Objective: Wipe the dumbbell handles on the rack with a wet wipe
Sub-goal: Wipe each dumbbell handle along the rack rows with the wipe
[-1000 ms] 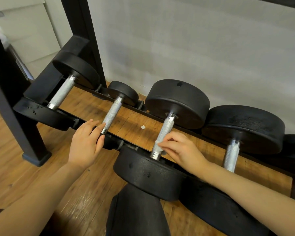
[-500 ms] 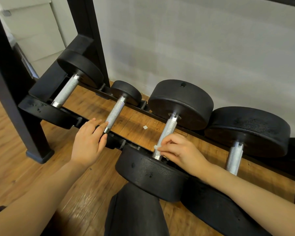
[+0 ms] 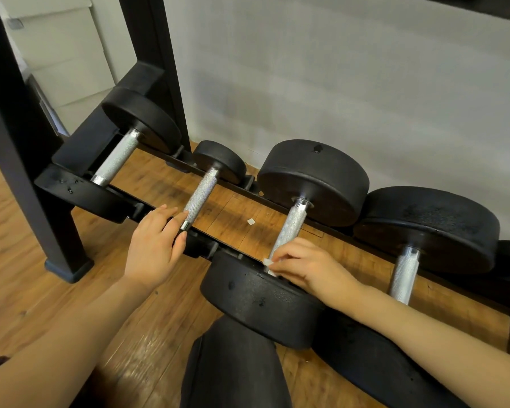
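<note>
While our right hand (image 3: pixel 304 267) pinches a small white wet wipe (image 3: pixel 268 262) against the near end of the third knurled steel dumbbell handle (image 3: pixel 287 231), we judge the job roughly midway: this handle is in hand, and the fourth handle (image 3: pixel 404 275) to the right looks yet to be wiped. Our left hand (image 3: pixel 153 245) rests with straight fingers on the near end of the second handle (image 3: pixel 199 198), gripping nothing. Around them runs the black steel rack (image 3: pixel 80 184), low over a brown wooden plank floor (image 3: pixel 18 278), with a pale grey wall (image 3: pixel 336 83) behind.
</note>
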`<state>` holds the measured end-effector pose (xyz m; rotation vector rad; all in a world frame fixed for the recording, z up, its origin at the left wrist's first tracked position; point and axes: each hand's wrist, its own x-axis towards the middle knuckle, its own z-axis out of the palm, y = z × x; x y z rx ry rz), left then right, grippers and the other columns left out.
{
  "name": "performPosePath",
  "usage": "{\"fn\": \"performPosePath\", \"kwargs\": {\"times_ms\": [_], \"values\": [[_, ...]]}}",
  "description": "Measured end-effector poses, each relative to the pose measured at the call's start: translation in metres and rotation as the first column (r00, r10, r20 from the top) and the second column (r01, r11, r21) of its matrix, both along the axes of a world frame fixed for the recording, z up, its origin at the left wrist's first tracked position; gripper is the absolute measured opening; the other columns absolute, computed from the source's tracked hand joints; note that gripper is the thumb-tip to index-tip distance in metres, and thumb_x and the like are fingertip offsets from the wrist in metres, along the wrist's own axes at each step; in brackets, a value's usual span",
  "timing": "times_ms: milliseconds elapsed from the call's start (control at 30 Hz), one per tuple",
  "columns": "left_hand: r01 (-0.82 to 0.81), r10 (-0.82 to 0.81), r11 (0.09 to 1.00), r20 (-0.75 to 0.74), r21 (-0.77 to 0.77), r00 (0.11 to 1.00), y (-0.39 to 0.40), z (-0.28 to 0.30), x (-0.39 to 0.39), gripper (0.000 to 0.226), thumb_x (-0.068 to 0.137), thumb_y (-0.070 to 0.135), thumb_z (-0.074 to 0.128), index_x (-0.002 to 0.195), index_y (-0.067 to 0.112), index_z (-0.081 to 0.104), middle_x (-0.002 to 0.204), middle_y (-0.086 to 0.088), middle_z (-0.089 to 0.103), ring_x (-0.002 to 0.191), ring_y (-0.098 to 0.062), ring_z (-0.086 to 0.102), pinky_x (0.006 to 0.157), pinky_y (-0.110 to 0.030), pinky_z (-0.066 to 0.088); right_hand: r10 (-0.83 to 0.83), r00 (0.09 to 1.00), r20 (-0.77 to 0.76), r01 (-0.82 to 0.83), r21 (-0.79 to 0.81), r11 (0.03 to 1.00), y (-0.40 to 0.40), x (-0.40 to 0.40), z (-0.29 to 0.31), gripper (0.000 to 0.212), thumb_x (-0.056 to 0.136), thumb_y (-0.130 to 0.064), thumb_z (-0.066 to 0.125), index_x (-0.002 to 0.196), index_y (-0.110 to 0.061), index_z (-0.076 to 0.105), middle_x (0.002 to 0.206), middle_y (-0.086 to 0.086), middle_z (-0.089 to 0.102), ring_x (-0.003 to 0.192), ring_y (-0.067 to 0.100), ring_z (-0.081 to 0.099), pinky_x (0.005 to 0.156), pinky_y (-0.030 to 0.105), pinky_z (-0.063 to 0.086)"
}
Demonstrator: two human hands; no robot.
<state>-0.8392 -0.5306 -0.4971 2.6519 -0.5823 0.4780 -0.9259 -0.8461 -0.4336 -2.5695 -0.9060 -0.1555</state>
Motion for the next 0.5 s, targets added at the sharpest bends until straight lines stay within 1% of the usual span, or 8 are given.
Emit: {"fn": "performPosePath", "kwargs": {"times_ms": [67,167,233,300,333,400,467,500], "values": [[-0.004,0.004,1.0,0.001,-0.002,1.0,-0.0003,-0.0002,-0.0004,0.048,0.098,0.03,0.038,0.129,0.002,0.061,0.126,-0.017,0.061,0.128,-0.038,0.048,0.106,-0.052,0.04,-0.031,0.999,0.034,0.031,0.007,1.0,-0.0005,0.0026,-0.0001,0.019,0.086,-0.012,0.072,0.104,-0.012,0.074,0.105,0.0,0.065,0.101,0.013,0.056,0.088,0.025,0.05],[-0.013,0.013,1.0,0.002,-0.003,1.0,-0.0008,0.0,-0.0014,0.048,0.098,0.031,0.038,0.129,0.003,0.062,0.125,-0.016,0.061,0.128,-0.037,0.049,0.106,-0.051,0.039,-0.129,0.983,0.133,0.124,0.045,0.991,0.0041,0.0075,0.0009,0.016,0.086,-0.017,0.068,0.098,-0.01,0.076,0.101,0.001,0.067,0.097,0.018,0.059,0.082,0.032,0.053],[-0.015,0.015,1.0,0.001,-0.004,1.0,-0.0013,0.0006,-0.0016,0.048,0.098,0.031,0.037,0.128,0.003,0.062,0.125,-0.016,0.061,0.127,-0.037,0.049,0.106,-0.051,0.039,-0.12,0.98,0.161,0.116,0.036,0.993,0.0072,0.0099,-0.0006,0.016,0.086,-0.019,0.067,0.096,-0.011,0.076,0.098,0.0,0.068,0.095,0.018,0.06,0.078,0.035,0.055],[-0.012,0.012,1.0,0.001,-0.005,1.0,-0.0011,0.001,-0.0015,0.048,0.098,0.031,0.037,0.128,0.003,0.062,0.125,-0.016,0.061,0.127,-0.037,0.049,0.106,-0.05,0.039,-0.073,0.986,0.152,0.071,0.019,0.997,0.0077,0.0103,-0.0032,0.016,0.085,-0.021,0.068,0.097,-0.013,0.077,0.098,-0.002,0.07,0.095,0.017,0.061,0.078,0.037,0.055],[-0.012,0.012,1.0,0.0,-0.003,1.0,-0.0009,0.0012,-0.0016,0.048,0.098,0.031,0.037,0.129,0.003,0.062,0.125,-0.016,0.061,0.127,-0.036,0.049,0.106,-0.05,0.039,-0.069,0.987,0.145,0.067,0.018,0.998,0.0067,0.0102,-0.0044,0.017,0.085,-0.022,0.068,0.099,-0.015,0.077,0.099,-0.004,0.071,0.096,0.016,0.061,0.08,0.038,0.055],[-0.013,0.013,1.0,-0.003,0.002,1.0,-0.0003,0.0012,-0.0018,0.049,0.098,0.032,0.037,0.129,0.004,0.062,0.125,-0.015,0.061,0.127,-0.036,0.049,0.107,-0.05,0.039,-0.114,0.981,0.154,0.113,0.015,0.993,0.0048,0.0099,-0.0058,0.02,0.087,-0.028,0.067,0.103,-0.021,0.076,0.102,-0.009,0.071,0.104,0.013,0.059,0.089,0.041,0.051],[-0.016,0.016,1.0,-0.008,0.003,1.0,0.0,0.0008,-0.0021,0.049,0.098,0.032,0.037,0.129,0.004,0.062,0.126,-0.015,0.061,0.127,-0.036,0.049,0.106,-0.05,0.039,-0.17,0.968,0.183,0.17,0.021,0.985,0.0042,0.0103,-0.0076,0.024,0.09,-0.035,0.06,0.105,-0.025,0.075,0.106,-0.012,0.071,0.115,0.01,0.055,0.103,0.039,0.042],[-0.017,0.017,1.0,-0.01,0.004,1.0,0.0,0.0005,-0.002,0.049,0.098,0.032,0.037,0.129,0.004,0.062,0.126,-0.015,0.061,0.127,-0.036,0.049,0.106,-0.05,0.039,-0.172,0.968,0.18,0.171,0.022,0.985,0.0048,0.0105,-0.0079,0.026,0.091,-0.036,0.057,0.106,-0.025,0.075,0.107,-0.012,0.071,0.118,0.009,0.054,0.108,0.037,0.036]]}}
